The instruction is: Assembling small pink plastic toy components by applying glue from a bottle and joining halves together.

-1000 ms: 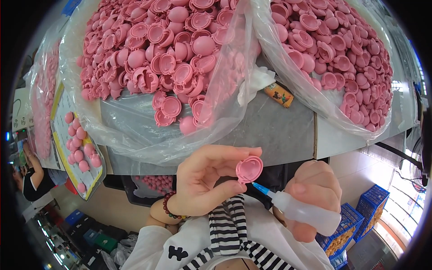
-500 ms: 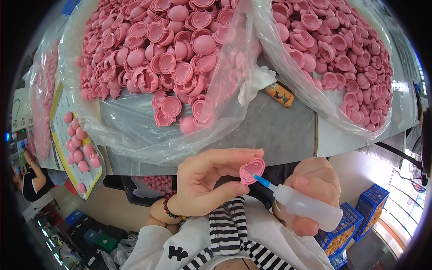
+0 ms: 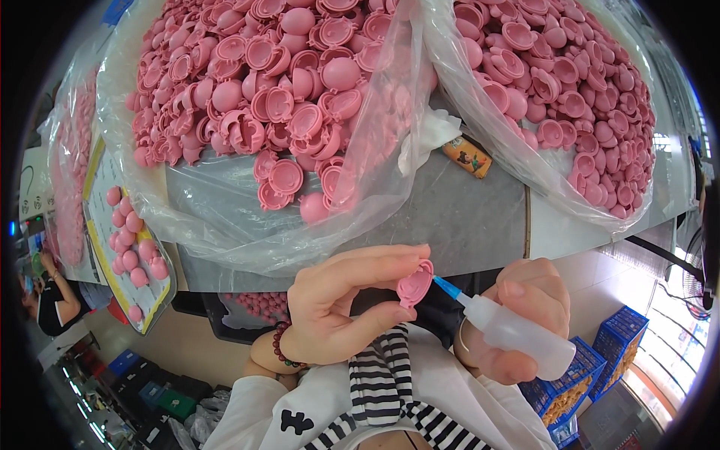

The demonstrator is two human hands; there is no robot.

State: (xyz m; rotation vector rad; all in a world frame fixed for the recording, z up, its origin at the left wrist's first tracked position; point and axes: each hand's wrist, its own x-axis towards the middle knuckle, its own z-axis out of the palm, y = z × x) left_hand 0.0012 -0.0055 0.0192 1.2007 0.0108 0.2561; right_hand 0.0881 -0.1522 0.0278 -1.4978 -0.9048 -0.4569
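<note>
Between the thumb and fingers of my left hand is a small round pink plastic shell, its hollow side turned toward the right. My right hand grips a translucent white squeeze bottle with a blue tapered nozzle. The bottle lies tilted, and its thin tip points left at the shell's rim. Whether the tip touches the rim I cannot tell. Past my hands, a large heap of pink shells rests on clear plastic sheeting on the grey table.
A second pink heap lies at the right in more plastic. Between the heaps are a crumpled white tissue and an orange-brown patterned object. At left, a tray carries closed pink balls. Blue crates stand on the floor at right.
The bottle's tip has drawn back to the right, out of the shell's hollow to its rim. My left hand has shifted slightly left and turned the shell a little.
</note>
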